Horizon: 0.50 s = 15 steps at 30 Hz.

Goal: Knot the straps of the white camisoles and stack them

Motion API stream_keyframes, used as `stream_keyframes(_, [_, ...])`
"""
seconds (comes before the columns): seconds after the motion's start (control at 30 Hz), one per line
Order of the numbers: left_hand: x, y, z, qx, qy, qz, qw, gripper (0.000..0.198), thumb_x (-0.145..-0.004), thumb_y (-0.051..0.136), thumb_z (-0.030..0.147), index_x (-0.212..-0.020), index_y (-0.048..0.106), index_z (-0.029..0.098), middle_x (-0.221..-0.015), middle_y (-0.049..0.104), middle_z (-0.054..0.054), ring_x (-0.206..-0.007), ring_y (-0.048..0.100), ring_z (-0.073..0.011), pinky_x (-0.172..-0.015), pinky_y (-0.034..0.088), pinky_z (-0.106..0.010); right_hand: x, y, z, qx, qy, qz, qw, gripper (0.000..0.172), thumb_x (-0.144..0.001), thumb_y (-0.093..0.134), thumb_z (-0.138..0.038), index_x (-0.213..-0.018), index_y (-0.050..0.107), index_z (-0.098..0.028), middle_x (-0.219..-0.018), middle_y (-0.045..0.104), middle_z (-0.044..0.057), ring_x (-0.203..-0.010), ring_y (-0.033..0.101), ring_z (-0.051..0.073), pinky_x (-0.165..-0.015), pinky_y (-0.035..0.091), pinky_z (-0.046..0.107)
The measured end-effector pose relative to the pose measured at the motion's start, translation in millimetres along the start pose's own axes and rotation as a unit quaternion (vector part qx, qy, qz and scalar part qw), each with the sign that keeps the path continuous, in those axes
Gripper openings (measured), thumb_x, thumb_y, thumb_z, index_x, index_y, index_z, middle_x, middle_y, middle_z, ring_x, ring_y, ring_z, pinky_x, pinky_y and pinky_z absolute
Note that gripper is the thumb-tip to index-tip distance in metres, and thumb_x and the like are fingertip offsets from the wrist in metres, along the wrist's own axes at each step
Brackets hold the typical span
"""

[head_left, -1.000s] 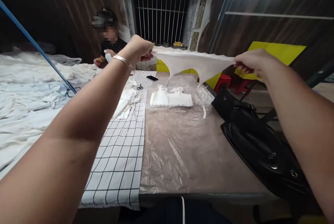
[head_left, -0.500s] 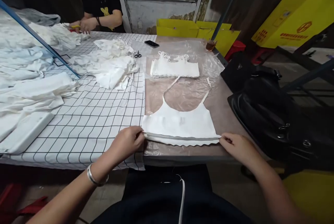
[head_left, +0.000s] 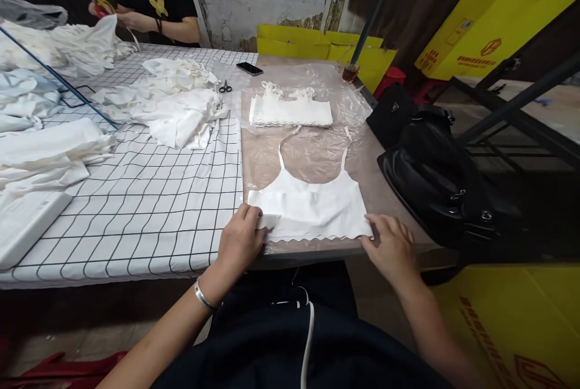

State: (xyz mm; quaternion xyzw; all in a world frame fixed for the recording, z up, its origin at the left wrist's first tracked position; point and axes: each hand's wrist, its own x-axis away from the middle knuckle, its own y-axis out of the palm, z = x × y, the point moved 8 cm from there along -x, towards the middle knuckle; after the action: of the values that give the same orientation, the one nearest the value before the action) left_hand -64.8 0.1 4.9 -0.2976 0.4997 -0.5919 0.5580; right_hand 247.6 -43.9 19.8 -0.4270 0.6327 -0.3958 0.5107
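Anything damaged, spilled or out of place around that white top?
No spill shows. The white top is folded up at its near left corner, by the left hand, so not flat there. Behind, the wall is patchy and flaking.

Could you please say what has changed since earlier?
The white top, held up stretched at first, now lies on the table; the left hand and right hand lowered it and still touch its sides. The folded stack, phone and black scissors stayed put.

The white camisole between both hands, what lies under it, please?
Crinkled clear plastic sheeting on the brown tabletop shows around the white camisole; whatever its fabric covers directly cannot be seen.
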Motion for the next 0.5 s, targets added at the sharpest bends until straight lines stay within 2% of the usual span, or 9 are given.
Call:
stream_keyframes(0.07, [-2.6,0.8,4.7,-0.017,0.004,-0.008,1.0,0.021,-0.076,0.048,0.006,-0.092,0.052,0.02,-0.093,0.056,-0.008,-0.077,0.057,-0.0221,-0.063,0.047,-0.031,-3.3,0.6,-4.0,0.012,-0.02,0.022,0.999,0.015,-0.082,0.048,-0.025,-0.085,0.063,-0.022,-0.088,0.068,0.009,-0.085,0.057,0.025,-0.077,0.034,0.036])
stream_keyframes(0.17, [-4.1,-0.9,5.5,-0.044,0.012,-0.007,0.999,0.035,-0.065,0.041,-0.005,-0.087,0.053,0.019,-0.09,0.055,-0.008,-0.079,0.055,-0.022,-0.068,0.047,-0.031,-4.7,-9.9,17.3,0.002,0.041,0.109,0.993,0.015,-0.079,0.049,-0.024,-0.07,0.059,-0.021,-0.071,0.065,0.007,-0.076,0.056,0.024,-0.075,0.035,0.037])
stream_keyframes(0.2, [-3.9,-0.7,4.5,-0.045,0.018,-0.01,0.999,0.037,-0.063,0.04,-0.007,-0.086,0.053,0.019,-0.09,0.054,-0.008,-0.081,0.055,-0.0222,-0.07,0.047,-0.032,-3.8,-10.8,27.4,-0.011,0.06,0.115,0.992,0.013,-0.077,0.05,-0.026,-0.068,0.059,-0.021,-0.069,0.064,0.007,-0.075,0.056,0.025,-0.074,0.036,0.037])
stream_keyframes(0.27, [-3.4,2.5,1.3,-0.038,0.031,-0.032,0.998,0.038,-0.061,0.04,-0.007,-0.085,0.055,0.019,-0.09,0.055,-0.008,-0.082,0.055,-0.0222,-0.071,0.048,-0.032,-1.9,-3.2,45.9,-0.067,0.081,0.052,0.993,0.01,-0.072,0.053,-0.028,-0.068,0.06,-0.022,-0.068,0.062,0.005,-0.072,0.057,0.024,-0.072,0.039,0.037])
stream_keyframes(0.37, [-5.7,4.1,-3.6,-0.009,0.044,-0.099,0.994,0.038,-0.064,0.041,-0.005,-0.088,0.06,0.018,-0.092,0.057,-0.008,-0.083,0.057,-0.0221,-0.073,0.049,-0.033,4.0,9.0,57.8,-0.19,0.079,-0.104,0.973,0.018,-0.068,0.061,-0.035,-0.08,0.067,-0.023,-0.079,0.065,0.004,-0.074,0.06,0.022,-0.07,0.046,0.035])
stream_keyframes(0.43, [-6.8,-9.6,-0.6,0.038,0.061,-0.135,0.988,0.03,-0.073,0.048,0.004,-0.095,0.064,0.017,-0.095,0.06,-0.01,-0.088,0.058,-0.0243,-0.078,0.05,-0.037,1.5,3.5,51.8,-0.242,0.057,-0.156,0.956,0.029,-0.068,0.066,-0.04,-0.091,0.07,-0.023,-0.09,0.067,0.006,-0.08,0.062,0.023,-0.073,0.049,0.034])
stream_keyframes(0.5, [2.4,-35.2,12.1,0.124,0.097,-0.168,0.973,0.027,-0.082,0.056,0.02,-0.107,0.066,0.02,-0.104,0.062,-0.01,-0.097,0.059,-0.0268,-0.085,0.05,-0.04,-15.3,-8.7,37.5,-0.261,0.04,-0.15,0.953,0.033,-0.07,0.067,-0.045,-0.094,0.071,-0.023,-0.087,0.067,0.006,-0.078,0.062,0.022,-0.071,0.05,0.033])
